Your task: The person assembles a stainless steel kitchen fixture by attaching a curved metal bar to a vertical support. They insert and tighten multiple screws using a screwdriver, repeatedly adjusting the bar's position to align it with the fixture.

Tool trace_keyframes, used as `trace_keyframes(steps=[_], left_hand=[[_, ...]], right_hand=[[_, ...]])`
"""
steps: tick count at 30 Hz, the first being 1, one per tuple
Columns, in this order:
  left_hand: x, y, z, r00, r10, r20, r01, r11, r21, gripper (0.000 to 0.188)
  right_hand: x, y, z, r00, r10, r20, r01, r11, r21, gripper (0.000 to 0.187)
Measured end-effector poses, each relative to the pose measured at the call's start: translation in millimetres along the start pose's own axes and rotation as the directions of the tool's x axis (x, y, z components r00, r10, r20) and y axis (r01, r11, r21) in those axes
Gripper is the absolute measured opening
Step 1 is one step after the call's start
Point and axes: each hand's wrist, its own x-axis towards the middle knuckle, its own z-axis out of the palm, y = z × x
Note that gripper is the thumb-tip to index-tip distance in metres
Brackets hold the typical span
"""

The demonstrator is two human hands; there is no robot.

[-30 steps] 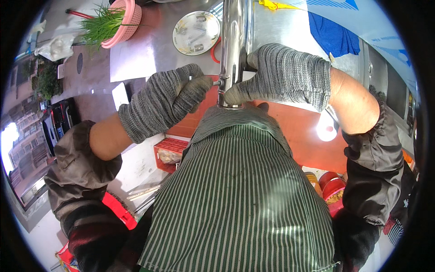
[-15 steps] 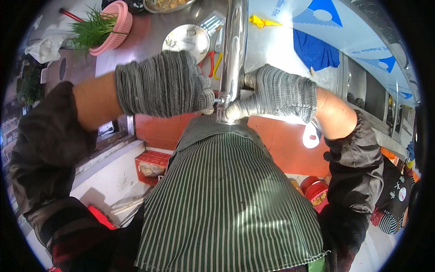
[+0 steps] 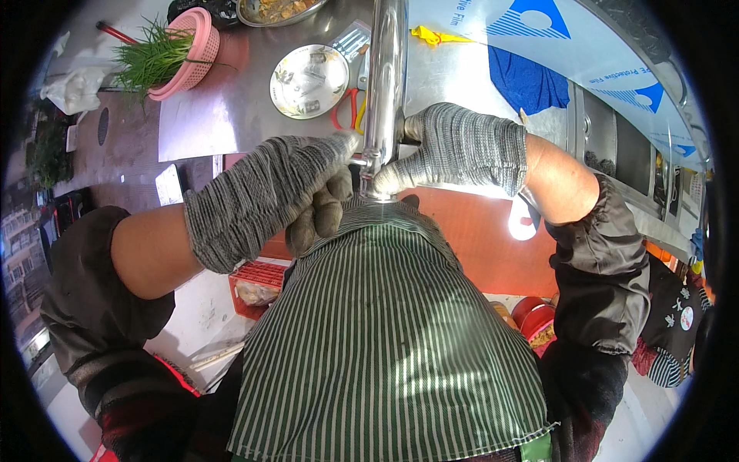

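A shiny metal tube (image 3: 384, 92) stands in front of my apron, its lower end close to the striped cloth. My right hand (image 3: 454, 150), in a grey knitted glove, is wrapped round the tube's lower part from the right, thumb across its front. A short metal pin (image 3: 358, 162) sticks out of the tube's left side. My left hand (image 3: 285, 189), gloved alike, has its forefinger above the pin and the other fingers curled below. These fingers close about the pin's outer end, which they partly hide.
On the steel counter (image 3: 239, 100) beyond are a patterned plate (image 3: 309, 82), red-handled scissors (image 3: 346, 110), a blue cloth (image 3: 527, 81) and a pink basket (image 3: 190, 58) of green stalks. A metal bowl (image 3: 281, 11) of food stands at the back. Red crates (image 3: 258, 276) sit low left.
My left hand has turned about the pin: its wrist dropped and its curled fingers now show underneath. My right hand keeps its hold on the tube. The view has shifted slightly.
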Motion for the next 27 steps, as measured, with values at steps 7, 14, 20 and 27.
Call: trace_keyframes(steps=[7, 14, 20, 27], left_hand=[[-8.5, -0.3, 6.9, 0.998, -0.019, -0.056, 0.017, 0.999, -0.033, 0.052], [-12.9, -1.1, 13.3, 0.993, -0.047, -0.104, 0.045, 0.999, -0.028, 0.048], [-10.7, -2.7, 12.8, 0.988, -0.029, -0.155, 0.030, 1.000, 0.004, 0.038], [-4.8, -2.0, 9.6, 0.969, -0.151, -0.195, 0.135, 0.987, -0.092, 0.034]], right_hand=[[-2.6, -7.3, -1.7, 0.997, 0.058, 0.044, -0.059, 0.998, 0.023, 0.051], [-1.8, -6.1, -1.2, 1.000, 0.006, 0.022, -0.006, 1.000, -0.020, 0.051], [-4.6, -4.6, -1.1, 0.999, -0.041, -0.009, 0.041, 0.996, -0.084, 0.051], [1.3, 2.1, 4.0, 1.000, -0.009, -0.012, 0.009, 1.000, 0.018, 0.051]])
